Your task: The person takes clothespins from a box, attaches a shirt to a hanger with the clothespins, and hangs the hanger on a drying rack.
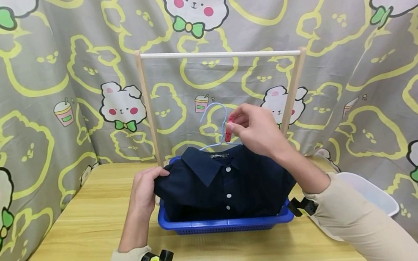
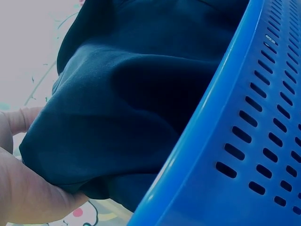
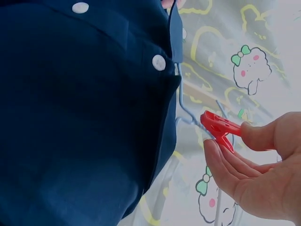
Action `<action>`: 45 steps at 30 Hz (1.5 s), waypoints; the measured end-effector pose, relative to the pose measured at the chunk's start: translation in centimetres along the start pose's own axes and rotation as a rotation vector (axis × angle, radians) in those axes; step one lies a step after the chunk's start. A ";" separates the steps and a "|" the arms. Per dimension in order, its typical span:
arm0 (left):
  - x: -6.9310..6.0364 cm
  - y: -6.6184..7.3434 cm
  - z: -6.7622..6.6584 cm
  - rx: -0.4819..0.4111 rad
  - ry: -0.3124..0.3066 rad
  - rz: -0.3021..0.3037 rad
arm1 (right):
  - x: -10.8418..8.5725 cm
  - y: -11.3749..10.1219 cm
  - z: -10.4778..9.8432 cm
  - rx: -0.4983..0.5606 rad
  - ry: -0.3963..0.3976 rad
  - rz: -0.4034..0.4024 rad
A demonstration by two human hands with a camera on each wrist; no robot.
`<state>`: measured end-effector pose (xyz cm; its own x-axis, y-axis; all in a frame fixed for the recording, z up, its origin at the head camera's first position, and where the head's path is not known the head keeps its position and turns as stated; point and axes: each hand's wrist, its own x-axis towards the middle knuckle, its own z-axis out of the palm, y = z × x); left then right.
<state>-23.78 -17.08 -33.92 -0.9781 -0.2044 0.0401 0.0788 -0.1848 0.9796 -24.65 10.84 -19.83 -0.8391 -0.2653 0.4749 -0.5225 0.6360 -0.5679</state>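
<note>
A navy collared shirt [image 1: 200, 195] with white buttons lies partly in a blue basket [image 1: 226, 222]. My left hand [image 1: 144, 190] pinches the cloth at its left shoulder side; in the left wrist view, the thumb [image 2: 42, 197] presses the fabric beside the basket wall. A light-blue hanger [image 1: 214, 103] rises from the collar, hook upward, its lower part hidden by the shirt. My right hand [image 1: 258, 129] pinches a red clothespin [image 1: 228, 135] beside the hanger's neck. In the right wrist view, the clothespin [image 3: 218, 126] overlaps the hanger wire; whether its jaws grip the wire, I cannot tell.
Behind the basket stands a wooden rack with a white crossbar [image 1: 220, 54]. At the right, partly behind the right sleeve, a white tray-like object [image 1: 372, 192] rests on the wooden table [image 1: 72, 247]. Patterned curtains [image 1: 102, 65] enclose the table's back and sides.
</note>
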 end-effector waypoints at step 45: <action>0.0 0.3 0.0 -0.001 -0.008 -0.012 | -0.3 -3.9 8.0 0.079 -0.074 -0.246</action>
<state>-23.79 -17.12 -33.63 -0.9805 -0.1941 0.0304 0.0676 -0.1881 0.9798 -23.54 2.69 -23.15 -0.6925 -0.4589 0.5566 -0.7200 0.4880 -0.4934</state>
